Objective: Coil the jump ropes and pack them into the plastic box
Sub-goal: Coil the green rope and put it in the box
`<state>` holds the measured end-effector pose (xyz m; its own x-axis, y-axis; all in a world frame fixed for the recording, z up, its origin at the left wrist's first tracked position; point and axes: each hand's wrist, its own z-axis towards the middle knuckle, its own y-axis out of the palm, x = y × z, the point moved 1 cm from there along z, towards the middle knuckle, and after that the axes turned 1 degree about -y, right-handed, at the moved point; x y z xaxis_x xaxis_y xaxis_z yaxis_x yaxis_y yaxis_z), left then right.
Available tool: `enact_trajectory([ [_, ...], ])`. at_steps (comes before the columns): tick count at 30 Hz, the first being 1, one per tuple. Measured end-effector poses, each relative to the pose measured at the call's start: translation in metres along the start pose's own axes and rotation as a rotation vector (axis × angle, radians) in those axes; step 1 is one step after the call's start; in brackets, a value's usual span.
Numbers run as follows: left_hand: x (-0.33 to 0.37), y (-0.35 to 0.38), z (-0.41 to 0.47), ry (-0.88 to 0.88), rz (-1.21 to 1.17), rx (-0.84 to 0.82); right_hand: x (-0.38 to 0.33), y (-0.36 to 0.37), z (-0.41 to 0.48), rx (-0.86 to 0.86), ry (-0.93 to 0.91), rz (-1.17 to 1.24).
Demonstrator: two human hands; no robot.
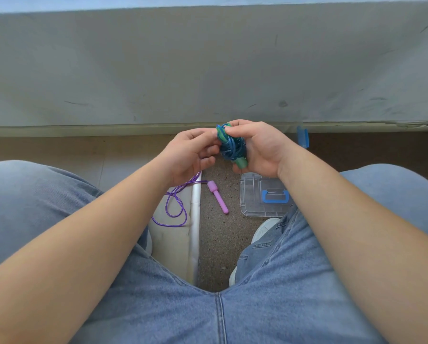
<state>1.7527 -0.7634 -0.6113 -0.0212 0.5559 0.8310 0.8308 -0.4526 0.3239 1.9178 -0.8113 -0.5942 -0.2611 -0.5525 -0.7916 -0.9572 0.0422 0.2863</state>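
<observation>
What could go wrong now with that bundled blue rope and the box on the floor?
The blue rope is a tight bundle pinched between the left hand and right hand; a slack grip could let its loops spring apart. The plastic box on the floor seems to have its lid on, so one hand may have to let go to open it. The purple rope lies loose near a shoe and could snag it.

Blue rope [231, 147] in tight bundle; purple rope [175, 207] loose; clear box [252, 194] beside, seemingly lidded.
</observation>
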Motion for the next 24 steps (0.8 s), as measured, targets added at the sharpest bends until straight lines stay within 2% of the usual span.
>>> enact_trajectory([
  [3, 0.003, 0.001, 0.0, 0.062, 0.059, 0.012, 0.0, -0.002, -0.002, -0.071, 0.017, 0.02],
  [6, 0.001, 0.004, 0.001, 0.019, 0.147, 0.014, 0.003, 0.001, -0.004, -0.112, 0.026, 0.035],
  [10, -0.001, 0.011, 0.002, -0.129, -0.059, 0.083, 0.004, 0.014, -0.004, -0.057, -0.106, 0.048],
  [13, 0.006, 0.011, 0.004, -0.16, -0.162, 0.087, 0.003, 0.017, -0.002, -0.047, -0.217, 0.076],
  [15, 0.011, 0.011, 0.004, -0.172, -0.185, 0.091, 0.002, 0.019, -0.003, -0.057, -0.271, 0.103],
  [18, 0.016, 0.013, 0.003, -0.16, -0.172, 0.093, 0.002, 0.023, -0.006, -0.067, -0.342, 0.022],
  [22, 0.021, 0.007, 0.004, -0.156, -0.173, 0.077, 0.006, 0.023, -0.006, -0.116, -0.354, -0.02],
  [24, 0.019, 0.006, 0.006, -0.134, -0.136, 0.14, 0.008, 0.023, -0.006, -0.118, -0.336, -0.019],
])
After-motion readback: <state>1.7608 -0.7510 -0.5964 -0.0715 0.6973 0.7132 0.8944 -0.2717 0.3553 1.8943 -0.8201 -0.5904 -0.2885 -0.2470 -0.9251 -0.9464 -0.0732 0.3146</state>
